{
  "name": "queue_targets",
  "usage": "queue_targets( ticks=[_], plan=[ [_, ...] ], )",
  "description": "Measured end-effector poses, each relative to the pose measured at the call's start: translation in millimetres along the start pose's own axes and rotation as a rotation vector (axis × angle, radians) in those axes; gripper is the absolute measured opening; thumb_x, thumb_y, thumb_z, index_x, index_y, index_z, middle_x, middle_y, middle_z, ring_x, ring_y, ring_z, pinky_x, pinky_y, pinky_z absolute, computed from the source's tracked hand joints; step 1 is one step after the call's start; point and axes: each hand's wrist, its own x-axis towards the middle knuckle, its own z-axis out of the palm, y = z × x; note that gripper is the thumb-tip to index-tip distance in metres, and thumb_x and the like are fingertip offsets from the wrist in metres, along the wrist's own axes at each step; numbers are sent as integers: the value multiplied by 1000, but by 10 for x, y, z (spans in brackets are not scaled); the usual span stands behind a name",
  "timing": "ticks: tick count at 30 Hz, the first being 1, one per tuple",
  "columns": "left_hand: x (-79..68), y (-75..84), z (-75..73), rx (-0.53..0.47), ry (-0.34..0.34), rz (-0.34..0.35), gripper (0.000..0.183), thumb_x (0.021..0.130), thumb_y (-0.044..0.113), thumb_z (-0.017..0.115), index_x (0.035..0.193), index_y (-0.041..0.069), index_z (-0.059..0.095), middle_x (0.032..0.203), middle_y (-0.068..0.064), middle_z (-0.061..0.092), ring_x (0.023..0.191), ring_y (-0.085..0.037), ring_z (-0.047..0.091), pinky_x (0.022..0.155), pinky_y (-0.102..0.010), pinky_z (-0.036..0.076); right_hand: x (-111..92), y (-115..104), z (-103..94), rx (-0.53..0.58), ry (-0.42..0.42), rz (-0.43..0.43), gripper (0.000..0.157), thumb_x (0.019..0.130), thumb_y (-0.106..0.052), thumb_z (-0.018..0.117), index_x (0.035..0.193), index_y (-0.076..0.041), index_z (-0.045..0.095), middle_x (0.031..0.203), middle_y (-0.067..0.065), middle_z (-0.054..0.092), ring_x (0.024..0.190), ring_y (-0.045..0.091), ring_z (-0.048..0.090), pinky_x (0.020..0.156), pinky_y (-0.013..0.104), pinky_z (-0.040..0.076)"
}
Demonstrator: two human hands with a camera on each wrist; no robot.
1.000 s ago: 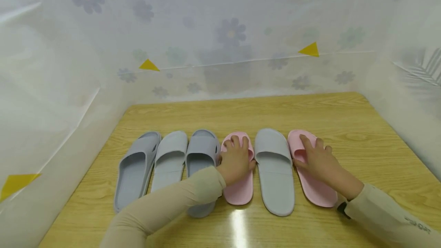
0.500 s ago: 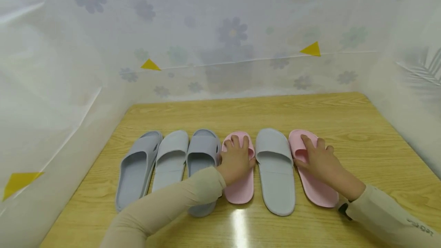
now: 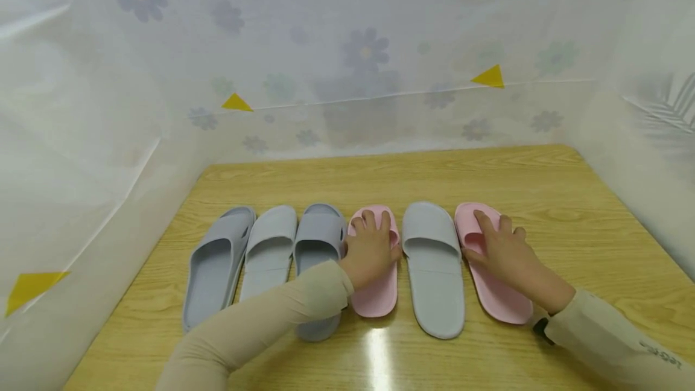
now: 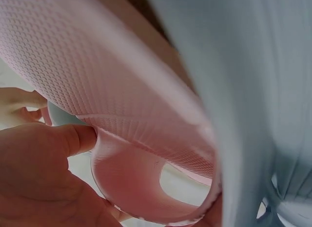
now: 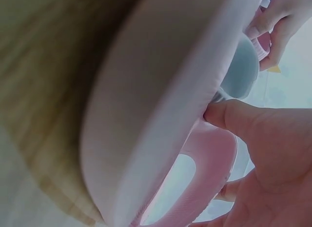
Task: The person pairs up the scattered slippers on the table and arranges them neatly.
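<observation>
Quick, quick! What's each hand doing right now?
Left hand: closed around the left pink slipper.
Right hand: closed around the right pink slipper.

A yellow-brown, wood-grained tabletop (image 3: 380, 181) had rounded far corners. On it, left to right, lay a blue-grey open-backed slipper (image 3: 210, 273), a pale-grey open-backed slipper (image 3: 268, 258), another blue-grey slipper (image 3: 320, 229), a pink open-backed slipper (image 3: 377, 299), another pale-grey slipper (image 3: 435, 282) and another pink slipper (image 3: 498, 298).
</observation>
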Motion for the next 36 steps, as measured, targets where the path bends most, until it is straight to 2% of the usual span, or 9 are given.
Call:
queue_targets(
  ticks=[15,20,28,34,36],
  plan=[
    [90,21,-84,27,31,-7,64,96,47,50,145,9,34,132,-25,39,111,-41,47,55,-43,51,74,0,-44,-12,6,8,76,88,-33,66,143,4,27,117,47,31,90,62,40,56,60,46],
    [148,30,-96,42,27,-11,65,97,49,48,146,10,32,134,-25,38,113,-41,46,56,-43,51,104,2,-58,-9,8,1,76,89,-33,65,143,5,27,115,47,32,88,61,40,54,58,45],
    [267,27,-109,44,37,-18,65,97,50,47,146,11,31,135,-24,38,113,-41,45,60,-46,52,155,-2,-80,1,7,13,77,90,-33,64,144,5,26,119,48,29,94,65,38,61,63,45],
    [348,27,-140,77,80,-13,64,97,49,47,145,11,33,134,-24,40,112,-40,48,50,-40,47,207,20,-91,3,7,9,78,91,-35,63,144,8,25,121,51,27,95,67,35,62,66,43],
    [369,31,-161,81,88,-5,64,97,49,47,145,11,32,134,-24,40,112,-40,48,49,-40,47,230,31,-97,-1,10,1,79,91,-35,63,144,9,25,120,52,28,96,68,35,67,67,42]
  ],
)
